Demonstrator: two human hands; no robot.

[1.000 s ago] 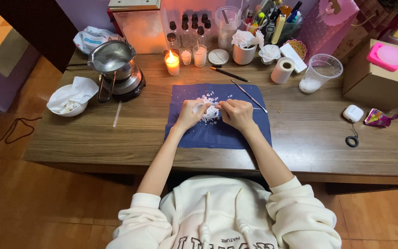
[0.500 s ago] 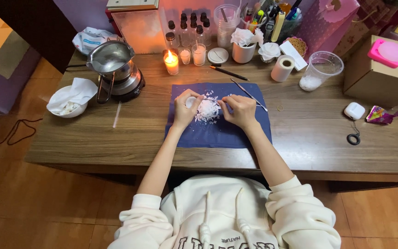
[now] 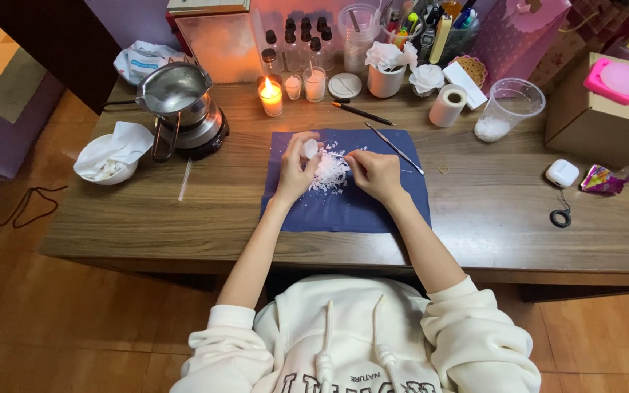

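Since a second ago, left hand point(image 3: 296, 171) has lifted a small white lump point(image 3: 310, 148), pinched in its fingers. Right hand point(image 3: 374, 175) grips a thin tool, its long axis pointing left toward the lump, above white flakes point(image 3: 329, 175) on the blue cloth point(image 3: 351, 207).

Navy blue cloth point(image 3: 373, 207), plain, strewn with white flakes point(image 3: 329, 175); small white lump point(image 3: 310, 148); brown wood-grain table point(image 3: 489, 218); silver metal pot point(image 3: 176, 91); white bowl point(image 3: 107, 164); pink-lidded tan box point(image 3: 606, 109); orange-glowing candle point(image 3: 271, 97); cream hooded sweatshirt point(image 3: 351, 342).
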